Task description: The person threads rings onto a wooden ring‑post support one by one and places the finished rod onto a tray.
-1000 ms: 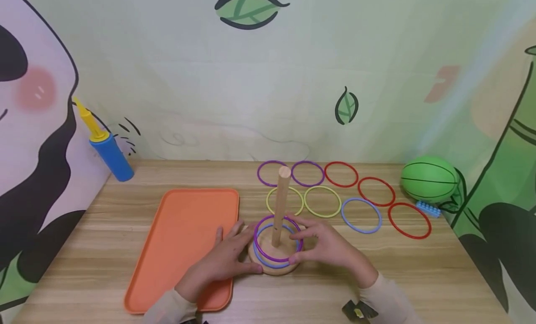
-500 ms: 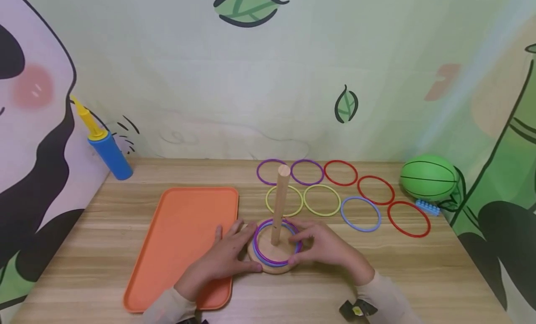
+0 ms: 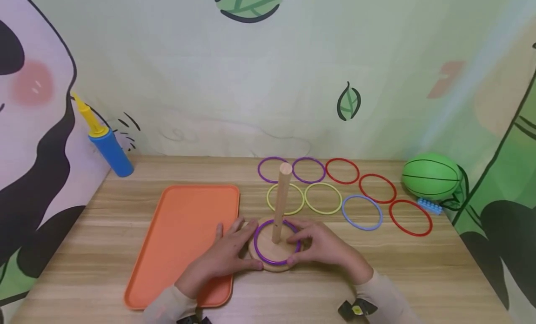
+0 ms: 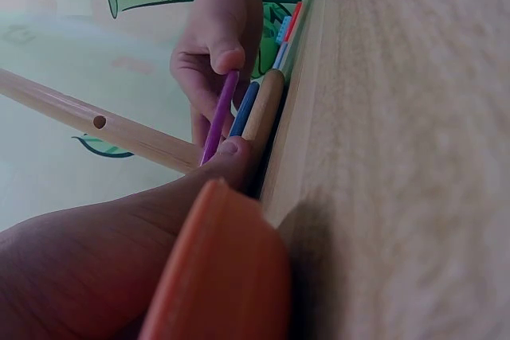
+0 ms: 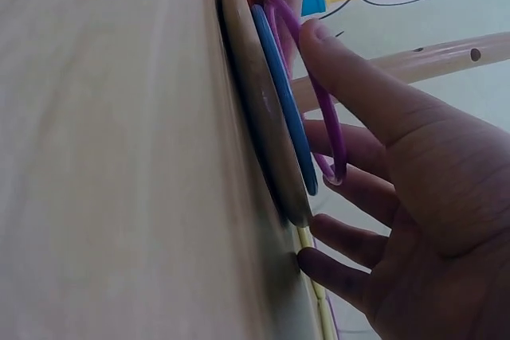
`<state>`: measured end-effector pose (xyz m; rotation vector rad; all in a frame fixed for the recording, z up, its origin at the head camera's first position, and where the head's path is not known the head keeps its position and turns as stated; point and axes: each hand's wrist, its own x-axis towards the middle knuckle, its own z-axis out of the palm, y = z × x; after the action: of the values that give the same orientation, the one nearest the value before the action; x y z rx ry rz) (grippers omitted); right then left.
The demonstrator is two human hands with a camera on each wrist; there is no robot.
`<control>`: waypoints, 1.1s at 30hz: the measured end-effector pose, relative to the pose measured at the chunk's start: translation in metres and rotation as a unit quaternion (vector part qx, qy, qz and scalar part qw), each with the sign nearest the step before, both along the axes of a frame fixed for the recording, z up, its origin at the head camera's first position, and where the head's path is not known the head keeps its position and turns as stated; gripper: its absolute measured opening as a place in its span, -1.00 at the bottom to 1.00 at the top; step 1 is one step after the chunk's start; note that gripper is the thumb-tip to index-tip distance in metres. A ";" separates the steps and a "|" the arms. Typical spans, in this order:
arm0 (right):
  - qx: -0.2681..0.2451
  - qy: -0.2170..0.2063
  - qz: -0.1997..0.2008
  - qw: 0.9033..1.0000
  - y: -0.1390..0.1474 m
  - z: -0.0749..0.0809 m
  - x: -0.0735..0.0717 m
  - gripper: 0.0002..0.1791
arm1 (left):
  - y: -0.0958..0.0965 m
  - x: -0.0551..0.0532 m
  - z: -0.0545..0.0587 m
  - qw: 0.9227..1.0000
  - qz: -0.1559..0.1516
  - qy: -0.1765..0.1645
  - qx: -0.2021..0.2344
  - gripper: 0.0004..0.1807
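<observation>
Well off the surface's (image 3: 301,298) far edge, the purple ring (image 4: 219,117) is pinched by the right hand (image 3: 320,244) round the peg (image 3: 282,201), the base (image 3: 267,250) touched by the unclenched left hand (image 3: 226,255); if 1 side is released first, the ring might be tilted.

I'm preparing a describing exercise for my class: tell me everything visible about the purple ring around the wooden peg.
The purple ring is a thin, closed, slightly shiny hoop, plastic-looking. It encircles the upright wooden peg low down, looking slightly tilted, and at the right hand it sits clear above the blue ring. That hand pinches it between thumb and fingers. Far-side contact is unclear.
</observation>
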<state>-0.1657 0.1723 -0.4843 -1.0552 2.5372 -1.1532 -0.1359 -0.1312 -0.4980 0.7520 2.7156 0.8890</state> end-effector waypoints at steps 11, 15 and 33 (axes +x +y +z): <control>-0.002 0.020 0.006 1.000 -0.002 0.001 0.001 -0.22 | -0.001 -0.002 0.002 1.000 0.000 0.002 0.009 0.19; -0.008 0.007 0.003 1.000 -0.002 0.001 0.002 -0.12 | -0.001 -0.002 0.003 1.000 0.001 0.002 0.007 0.19; -0.072 0.050 -0.131 0.988 0.038 0.003 0.002 -0.06 | -0.001 -0.001 0.000 1.000 0.001 -0.008 0.010 0.20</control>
<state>-0.1636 0.2105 -0.4818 -0.8458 2.7708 -1.4010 -0.1369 -0.1320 -0.4979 0.7434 2.6986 0.9185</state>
